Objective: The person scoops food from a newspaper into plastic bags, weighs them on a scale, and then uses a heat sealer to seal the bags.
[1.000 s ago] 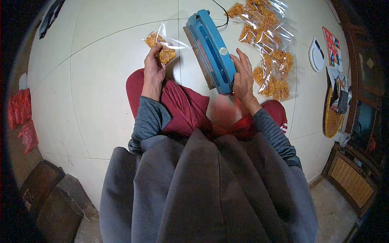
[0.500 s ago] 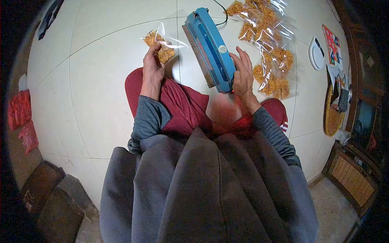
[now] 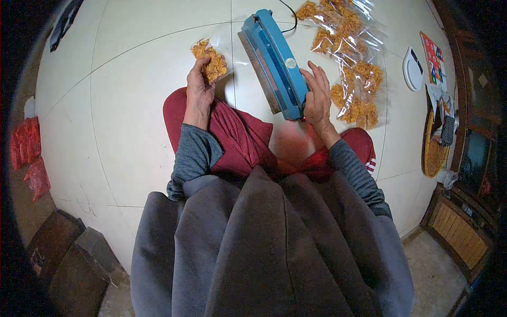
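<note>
My left hand [image 3: 199, 87] is closed on a clear plastic bag of orange-brown snack [image 3: 214, 66], left of a blue heat sealer [image 3: 278, 66]. The bag's clear end reaches toward the sealer. My right hand [image 3: 318, 100] lies along the sealer's right side near its lower end, fingers apart and touching the casing. A small red light glows at the sealer's near end. Several filled clear bags [image 3: 364, 76] lie on the floor to the right of the sealer.
A black cord [image 3: 293, 16] leaves the sealer's far end. At the right are a white scale [image 3: 413, 68], a colourful sheet [image 3: 433, 57] and a woven tray [image 3: 434, 153]. Red packets [image 3: 26, 142] lie at the far left.
The bag in my left hand has turned slightly, and its clear end now lies flatter with less glare. My right hand has stayed at the sealer.
</note>
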Tool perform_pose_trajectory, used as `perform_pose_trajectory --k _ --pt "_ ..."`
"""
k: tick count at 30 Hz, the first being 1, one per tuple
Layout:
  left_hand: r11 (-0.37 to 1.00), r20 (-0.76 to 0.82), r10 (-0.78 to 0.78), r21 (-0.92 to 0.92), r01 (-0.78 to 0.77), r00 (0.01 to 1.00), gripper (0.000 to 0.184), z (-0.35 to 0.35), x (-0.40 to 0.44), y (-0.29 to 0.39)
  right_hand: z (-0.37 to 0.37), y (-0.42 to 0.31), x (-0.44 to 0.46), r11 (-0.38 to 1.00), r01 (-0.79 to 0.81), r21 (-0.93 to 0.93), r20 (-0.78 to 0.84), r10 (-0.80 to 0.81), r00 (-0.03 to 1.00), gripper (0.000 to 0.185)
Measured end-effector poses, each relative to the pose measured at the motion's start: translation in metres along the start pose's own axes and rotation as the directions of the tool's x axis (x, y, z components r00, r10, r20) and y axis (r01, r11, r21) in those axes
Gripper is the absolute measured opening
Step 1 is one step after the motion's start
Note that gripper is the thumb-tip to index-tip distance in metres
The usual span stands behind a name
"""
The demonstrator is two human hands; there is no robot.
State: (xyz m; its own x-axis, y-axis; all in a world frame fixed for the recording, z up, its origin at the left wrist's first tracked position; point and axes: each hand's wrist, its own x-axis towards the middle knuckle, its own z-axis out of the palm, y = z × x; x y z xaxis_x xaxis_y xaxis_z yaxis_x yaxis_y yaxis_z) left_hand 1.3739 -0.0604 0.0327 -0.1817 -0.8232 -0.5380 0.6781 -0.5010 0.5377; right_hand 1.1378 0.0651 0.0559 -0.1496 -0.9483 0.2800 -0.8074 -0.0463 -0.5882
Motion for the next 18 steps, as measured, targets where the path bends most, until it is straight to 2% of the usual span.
perform_pose_trajectory --k 6,9,15,18 --pt "1.0 -0.006 0.004 -0.012 -0.004 1.0 0.026 -0.0011 0.0015 -0.0011 -0.0008 -0.0003 -0.0016 1.0 0.003 0.01 -0.001 -0.003 1.0 0.047" --pt "0.998 0.096 0.052 -0.036 -0.049 0.994 0.026 -0.0041 0.0052 -0.0022 -0.0013 0.0 -0.0015 1.0 0.007 0.007 0.0 -0.007 1.0 0.046" --pt "1.0 0.066 0.023 -0.023 -0.022 0.998 0.028 -0.0017 0.0023 -0.0012 0.0 0.002 -0.0012 1.0 0.02 0.003 -0.019 -0.02 1.0 0.046" --pt "0.998 0.033 0.019 0.052 -0.02 0.999 0.029 -0.0011 0.0006 0.0006 0.0 0.0023 -0.0014 1.0 0.012 -0.023 -0.013 -0.012 1.0 0.047"
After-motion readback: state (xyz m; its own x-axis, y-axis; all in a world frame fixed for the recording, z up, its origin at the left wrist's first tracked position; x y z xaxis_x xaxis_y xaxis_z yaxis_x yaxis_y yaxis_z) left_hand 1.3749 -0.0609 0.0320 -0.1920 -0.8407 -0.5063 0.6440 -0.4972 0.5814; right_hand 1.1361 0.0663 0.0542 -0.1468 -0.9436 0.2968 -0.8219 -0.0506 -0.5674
